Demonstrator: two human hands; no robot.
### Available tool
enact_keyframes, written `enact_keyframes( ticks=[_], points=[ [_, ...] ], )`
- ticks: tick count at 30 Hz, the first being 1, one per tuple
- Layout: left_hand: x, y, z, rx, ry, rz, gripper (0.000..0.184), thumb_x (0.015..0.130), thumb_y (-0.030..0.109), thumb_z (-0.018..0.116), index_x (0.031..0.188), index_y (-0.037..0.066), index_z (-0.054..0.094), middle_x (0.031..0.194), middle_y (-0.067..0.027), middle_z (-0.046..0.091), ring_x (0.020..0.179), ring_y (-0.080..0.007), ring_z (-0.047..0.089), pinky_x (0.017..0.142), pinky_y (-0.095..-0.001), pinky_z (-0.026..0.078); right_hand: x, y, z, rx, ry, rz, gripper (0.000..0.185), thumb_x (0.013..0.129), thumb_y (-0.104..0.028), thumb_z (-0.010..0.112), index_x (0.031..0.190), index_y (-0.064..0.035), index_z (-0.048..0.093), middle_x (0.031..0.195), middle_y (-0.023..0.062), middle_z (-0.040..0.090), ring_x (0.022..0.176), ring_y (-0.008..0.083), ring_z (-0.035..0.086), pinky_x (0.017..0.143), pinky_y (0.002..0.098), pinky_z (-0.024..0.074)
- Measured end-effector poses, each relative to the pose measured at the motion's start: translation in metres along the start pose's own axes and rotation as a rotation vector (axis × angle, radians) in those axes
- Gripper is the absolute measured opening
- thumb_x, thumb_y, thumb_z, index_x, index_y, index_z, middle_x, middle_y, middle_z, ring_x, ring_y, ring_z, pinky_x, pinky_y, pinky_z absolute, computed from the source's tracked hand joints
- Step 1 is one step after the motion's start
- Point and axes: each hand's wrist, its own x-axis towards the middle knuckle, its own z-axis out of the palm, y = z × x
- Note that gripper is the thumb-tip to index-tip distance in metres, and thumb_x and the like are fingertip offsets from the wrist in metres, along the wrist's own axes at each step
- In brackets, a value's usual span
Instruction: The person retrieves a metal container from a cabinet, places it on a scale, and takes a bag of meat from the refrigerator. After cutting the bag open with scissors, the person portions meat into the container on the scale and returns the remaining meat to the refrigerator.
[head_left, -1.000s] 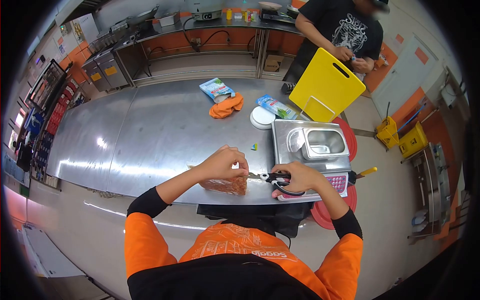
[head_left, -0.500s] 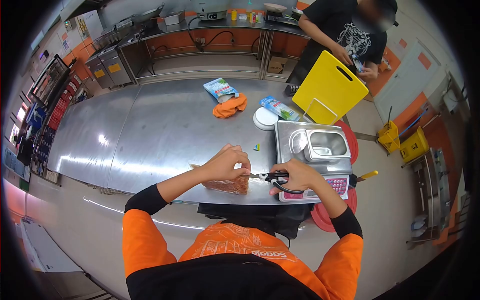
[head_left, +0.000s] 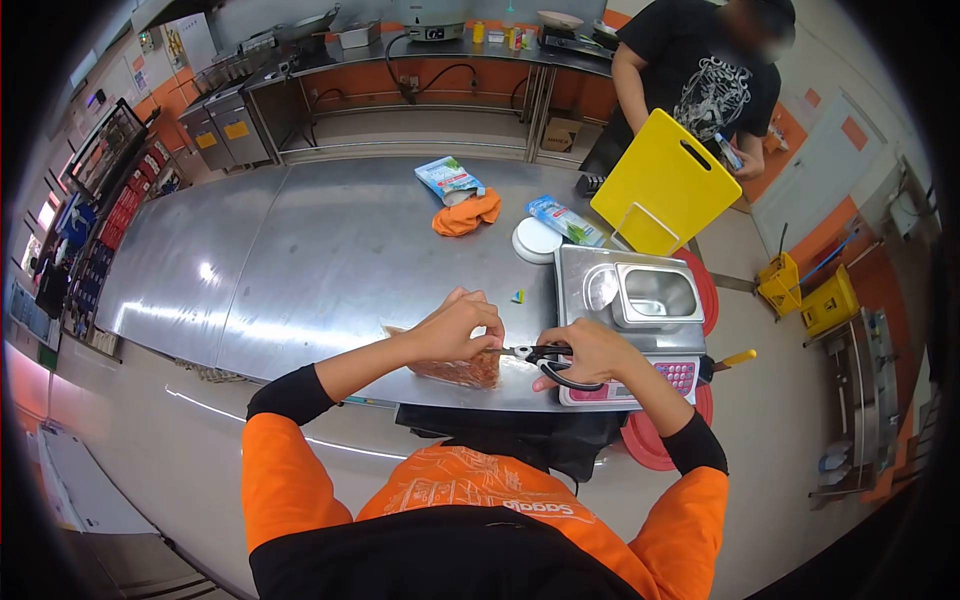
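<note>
The left hand (head_left: 465,328) pinches the upper edge of a plastic pack (head_left: 460,374) with reddish-brown contents between thumb and fingers. The pack rests on the metal table (head_left: 330,270) just below that pinch, on the wearer's side of it, and stretches leftward under the hand. The right hand (head_left: 594,352) is wrapped around the handles of black scissors (head_left: 550,352), their blades pointing left to the pinched edge. The view is small there, so I cannot tell whether plastic lies between the blades.

Just beyond the pinch is a small coloured scrap (head_left: 518,297); farther out lies an orange cloth (head_left: 468,213). Beside the right hand, on its far side, stands a scale (head_left: 577,290) bearing a steel container (head_left: 658,292).

Compared with a second ago, both hands, the pack and the scissors keep much the same arrangement. The other person (head_left: 650,45), beyond the yellow board (head_left: 660,185), had both hands together at the chest; now one arm goes down behind the board while the other hand holds a small item.
</note>
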Motion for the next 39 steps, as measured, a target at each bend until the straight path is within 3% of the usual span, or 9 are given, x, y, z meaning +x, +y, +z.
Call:
enact_keyframes(
  ticks=[14,20,27,29,39],
  points=[
    [-0.006,0.002,-0.001,-0.019,0.012,0.023,0.007,0.077,0.017,0.063,0.077,0.010,0.064,0.075,0.0018,0.058,0.082,-0.0165,0.048,0.084,-0.0334,0.029,0.006,-0.010,-0.002,-0.041,-0.098,0.009,0.069,0.057,-0.064,0.069,0.093,-0.0058,0.064,0.062,0.0108,0.058,0.060,0.0283,0.057,0.056,0.0358,0.0427],
    [-0.004,0.002,-0.003,0.003,0.006,0.026,0.010,0.077,0.020,0.064,0.077,0.011,0.065,0.073,0.0023,0.059,0.080,-0.0151,0.050,0.083,-0.0329,0.030,0.011,-0.006,0.003,-0.039,-0.088,0.014,0.074,0.055,-0.067,0.068,0.099,-0.0080,0.062,0.071,0.0127,0.060,0.071,0.0309,0.061,0.063,0.0375,0.0459],
    [0.003,0.007,-0.014,0.117,-0.126,0.002,0.011,0.080,0.024,0.062,0.080,0.013,0.065,0.077,0.0047,0.062,0.084,-0.0141,0.052,0.087,-0.0338,0.031,0.009,-0.013,0.001,-0.056,-0.097,0.077,0.075,0.056,-0.068,0.067,0.099,-0.0073,0.062,0.073,0.0140,0.061,0.073,0.0322,0.062,0.066,0.0395,0.0469],
    [0.002,0.003,-0.010,0.089,-0.094,0.013,0.011,0.079,0.023,0.062,0.080,0.013,0.065,0.078,0.0044,0.062,0.085,-0.0141,0.052,0.087,-0.0342,0.030,0.008,-0.014,0.000,-0.056,-0.100,0.076,0.076,0.056,-0.069,0.065,0.098,-0.0058,0.062,0.076,0.0159,0.064,0.075,0.0332,0.063,0.070,0.0407,0.0481],
    [-0.001,-0.003,0.000,0.037,0.045,0.057,0.004,0.078,0.014,0.060,0.078,0.011,0.063,0.077,0.0034,0.061,0.084,-0.0148,0.051,0.087,-0.0339,0.030,0.006,-0.011,-0.003,-0.049,-0.077,0.066,0.074,0.056,-0.069,0.066,0.094,-0.0060,0.065,0.074,0.0153,0.064,0.072,0.0325,0.062,0.068,0.0405,0.0481]
  ],
)
